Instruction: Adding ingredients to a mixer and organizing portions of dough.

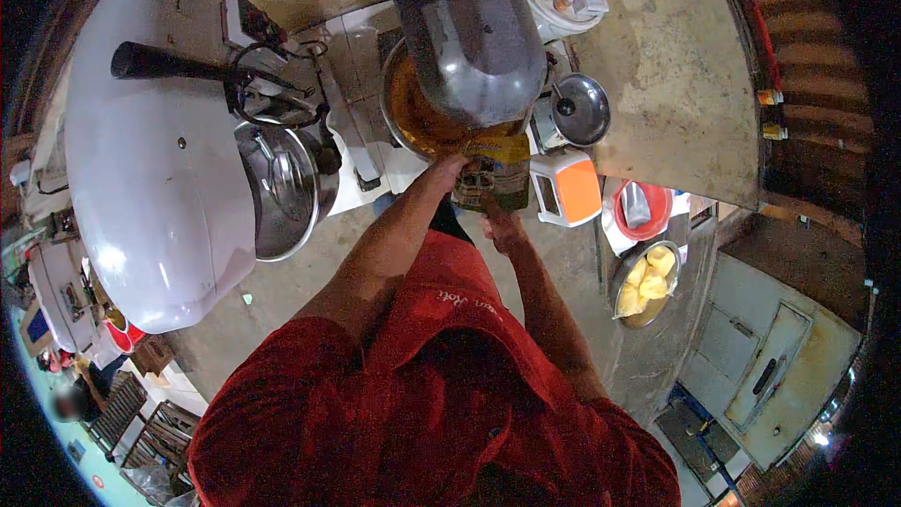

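Observation:
A printed pouch in yellow and dark green is held in front of me by both hands. My left hand is closed on its upper left side. Along its lower edge, the fingers of my right hand are closed on it too. The pouch's top reaches the rim of a metal mixing bowl, which contains an orange-brown mass. Over that bowl hangs the dark grey head of a mixer, hiding much of the inside. Whether anything leaves the pouch, I cannot tell.
A large white mixer with a steel bowl stands at left. To the right are an orange-and-white container, a dark pan, a red basin and a bowl of yellow lumps. A white bucket bears bottles.

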`<state>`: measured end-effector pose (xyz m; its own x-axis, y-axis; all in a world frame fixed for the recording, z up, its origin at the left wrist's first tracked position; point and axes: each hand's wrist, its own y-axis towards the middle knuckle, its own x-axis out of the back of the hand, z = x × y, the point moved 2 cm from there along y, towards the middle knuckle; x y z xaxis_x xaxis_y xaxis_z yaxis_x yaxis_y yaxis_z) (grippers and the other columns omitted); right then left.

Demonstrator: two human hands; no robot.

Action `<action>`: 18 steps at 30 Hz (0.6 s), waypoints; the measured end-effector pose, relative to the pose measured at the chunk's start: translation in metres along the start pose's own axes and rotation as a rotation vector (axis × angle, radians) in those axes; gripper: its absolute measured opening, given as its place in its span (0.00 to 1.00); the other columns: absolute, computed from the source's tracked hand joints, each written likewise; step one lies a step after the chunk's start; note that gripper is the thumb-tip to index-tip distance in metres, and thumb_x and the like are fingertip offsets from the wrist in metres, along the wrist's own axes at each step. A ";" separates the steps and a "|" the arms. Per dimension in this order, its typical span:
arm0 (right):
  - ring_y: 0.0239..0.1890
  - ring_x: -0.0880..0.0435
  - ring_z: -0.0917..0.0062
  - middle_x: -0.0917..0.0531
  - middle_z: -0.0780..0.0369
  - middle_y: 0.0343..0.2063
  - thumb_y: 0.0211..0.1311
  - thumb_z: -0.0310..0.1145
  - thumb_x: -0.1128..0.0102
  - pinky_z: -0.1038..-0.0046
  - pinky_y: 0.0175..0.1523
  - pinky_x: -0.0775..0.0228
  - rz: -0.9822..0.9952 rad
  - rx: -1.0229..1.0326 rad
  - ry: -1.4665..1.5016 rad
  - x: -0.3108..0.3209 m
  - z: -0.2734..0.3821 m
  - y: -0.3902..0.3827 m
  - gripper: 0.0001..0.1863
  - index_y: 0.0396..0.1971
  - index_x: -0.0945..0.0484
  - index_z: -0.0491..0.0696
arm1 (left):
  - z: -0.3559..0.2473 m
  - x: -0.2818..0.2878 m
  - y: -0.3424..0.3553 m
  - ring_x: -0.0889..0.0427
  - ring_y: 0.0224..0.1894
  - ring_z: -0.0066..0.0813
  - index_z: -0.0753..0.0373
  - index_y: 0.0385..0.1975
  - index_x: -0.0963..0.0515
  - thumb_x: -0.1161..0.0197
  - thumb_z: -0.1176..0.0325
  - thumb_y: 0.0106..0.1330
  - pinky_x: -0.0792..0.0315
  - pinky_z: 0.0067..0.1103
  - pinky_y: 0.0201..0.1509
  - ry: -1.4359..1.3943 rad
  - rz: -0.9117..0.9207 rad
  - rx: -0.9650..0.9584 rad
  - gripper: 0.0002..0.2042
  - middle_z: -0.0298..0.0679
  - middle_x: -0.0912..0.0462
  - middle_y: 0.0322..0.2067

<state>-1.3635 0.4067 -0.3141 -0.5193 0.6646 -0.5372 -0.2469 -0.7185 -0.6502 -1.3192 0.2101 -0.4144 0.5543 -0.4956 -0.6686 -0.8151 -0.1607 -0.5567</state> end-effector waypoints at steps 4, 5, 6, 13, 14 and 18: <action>0.20 0.30 0.77 0.26 0.67 0.27 0.58 0.46 0.39 0.71 0.22 0.39 -0.047 0.383 -0.917 -0.037 0.017 0.015 0.18 0.44 0.28 0.53 | -0.026 0.010 -0.010 0.32 0.57 0.33 0.62 0.51 0.27 0.35 0.63 0.58 0.33 0.33 0.57 -0.039 -0.411 -0.002 0.21 0.37 0.29 0.55; 0.19 0.31 0.78 0.26 0.67 0.27 0.59 0.45 0.40 0.72 0.22 0.39 -0.111 0.214 -0.358 -0.031 0.008 0.014 0.18 0.45 0.28 0.53 | -0.050 -0.026 -0.013 0.32 0.57 0.33 0.62 0.51 0.27 0.35 0.63 0.58 0.33 0.33 0.57 -0.032 -0.397 0.028 0.21 0.37 0.29 0.55; 0.18 0.31 0.78 0.26 0.67 0.26 0.59 0.45 0.40 0.73 0.21 0.40 -0.188 0.070 0.222 -0.015 -0.003 0.009 0.18 0.45 0.27 0.53 | -0.056 -0.052 -0.047 0.32 0.56 0.32 0.62 0.49 0.26 0.35 0.63 0.58 0.33 0.32 0.57 0.133 -0.422 0.292 0.20 0.38 0.28 0.53; 0.21 0.27 0.77 0.23 0.66 0.23 0.61 0.38 0.44 0.74 0.24 0.37 -0.233 -0.025 0.240 -0.049 -0.021 0.035 0.10 0.42 0.23 0.55 | 0.018 -0.015 -0.100 0.32 0.55 0.33 0.62 0.50 0.26 0.35 0.59 0.58 0.36 0.34 0.58 -0.053 -0.211 0.483 0.21 0.41 0.27 0.53; 0.22 0.26 0.77 0.22 0.65 0.23 0.60 0.38 0.43 0.73 0.24 0.37 -0.338 0.425 -0.339 -0.018 -0.031 0.038 0.10 0.40 0.23 0.53 | 0.022 -0.032 -0.094 0.32 0.54 0.34 0.61 0.49 0.26 0.35 0.58 0.58 0.36 0.35 0.59 -0.022 -0.179 0.493 0.22 0.41 0.27 0.53; 0.22 0.23 0.78 0.19 0.61 0.24 0.55 0.36 0.40 0.69 0.25 0.34 -0.538 0.496 -1.433 0.016 -0.039 0.039 0.10 0.35 0.22 0.47 | 0.042 0.005 -0.096 0.32 0.54 0.35 0.61 0.48 0.26 0.35 0.56 0.56 0.39 0.36 0.60 0.033 -0.213 0.475 0.22 0.43 0.27 0.53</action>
<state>-1.3493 0.3976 -0.3691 -0.5189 0.3250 0.7906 -0.7246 -0.6580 -0.2051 -1.2315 0.2588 -0.3852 0.6877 -0.5220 -0.5045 -0.5140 0.1405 -0.8462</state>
